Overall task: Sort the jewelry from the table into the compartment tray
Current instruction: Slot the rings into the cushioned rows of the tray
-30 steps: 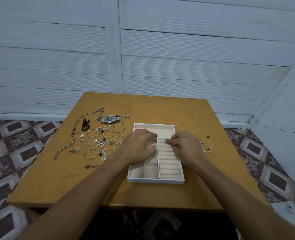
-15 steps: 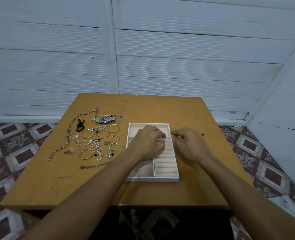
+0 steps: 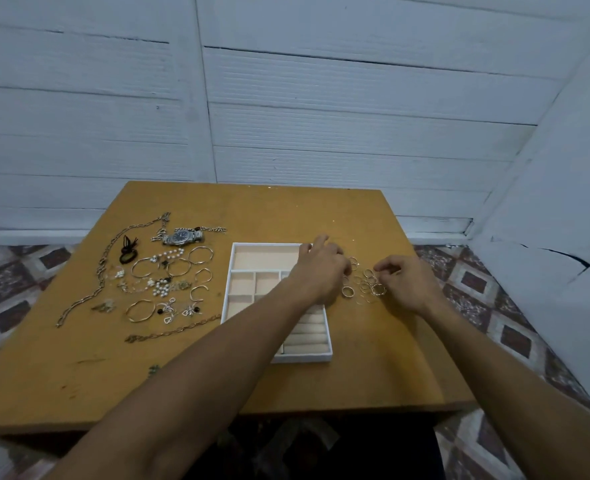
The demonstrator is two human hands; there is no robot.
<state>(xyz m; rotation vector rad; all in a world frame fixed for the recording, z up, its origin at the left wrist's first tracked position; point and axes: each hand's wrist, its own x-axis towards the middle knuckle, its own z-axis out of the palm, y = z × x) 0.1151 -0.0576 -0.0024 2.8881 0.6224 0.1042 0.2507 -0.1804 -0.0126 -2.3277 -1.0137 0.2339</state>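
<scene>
A white compartment tray (image 3: 232, 271) with beige lining sits mid-table, with ring rolls at its near right. Several thin rings (image 3: 362, 285) lie on the wood just right of the tray. My left hand (image 3: 321, 271) reaches across the tray's far right corner, fingers loose and tips at the left side of the rings. My right hand (image 3: 407, 282) rests beside the rings on the right, fingertips curled down among them; a pinch cannot be made out. Left of the tray lie a watch (image 3: 182, 236), bangles (image 3: 144, 268), pearls (image 3: 162, 289) and a long chain (image 3: 103, 268).
The wooden table (image 3: 286, 216) stands against a white plank wall. A black hair tie (image 3: 127, 252) and a chain bracelet (image 3: 175, 329) lie among the jewelry on the left. The table's near edge runs under my forearms, above a tiled floor.
Both hands left the ring rolls and moved right. My left hand now crosses the tray's far right corner; my right hand sits at the rings beside the tray.
</scene>
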